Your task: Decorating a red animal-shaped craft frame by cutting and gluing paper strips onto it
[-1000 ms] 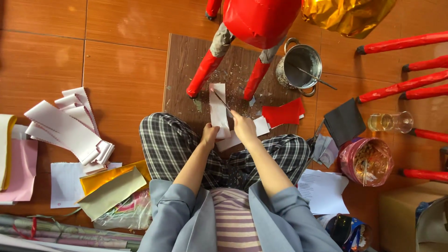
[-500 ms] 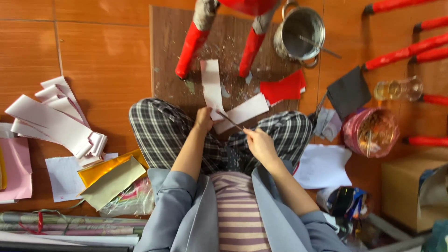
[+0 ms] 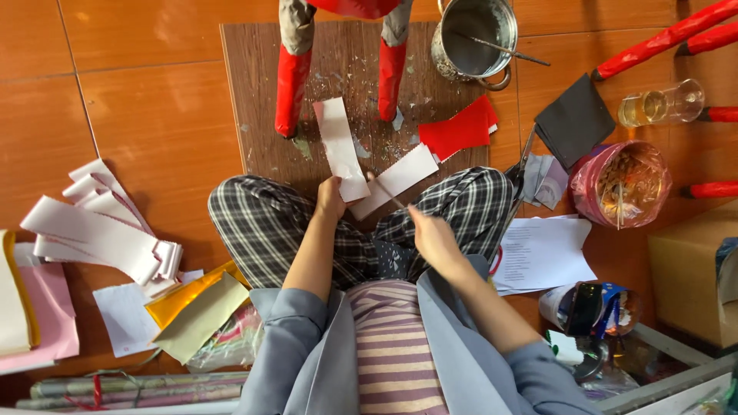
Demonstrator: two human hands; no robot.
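Seated cross-legged on the orange tiled floor, I pinch a white paper strip at its lower end in my left hand, fingers clenched on it. The strip stands over the brown wooden board, and a second white strip angles off to the right from the same grip. My right hand is closed around a thin stick-like tool whose tip meets the second strip; I cannot tell whether it is a brush. Just beyond stand the red-covered legs of a papier-mâché figure, their upper parts still bare grey, so by my judgement the covering is partly done. A metal pot with a stirring rod sits just right of the legs, red paper pieces below it. A heap of white strips, unused, lies well apart at left.
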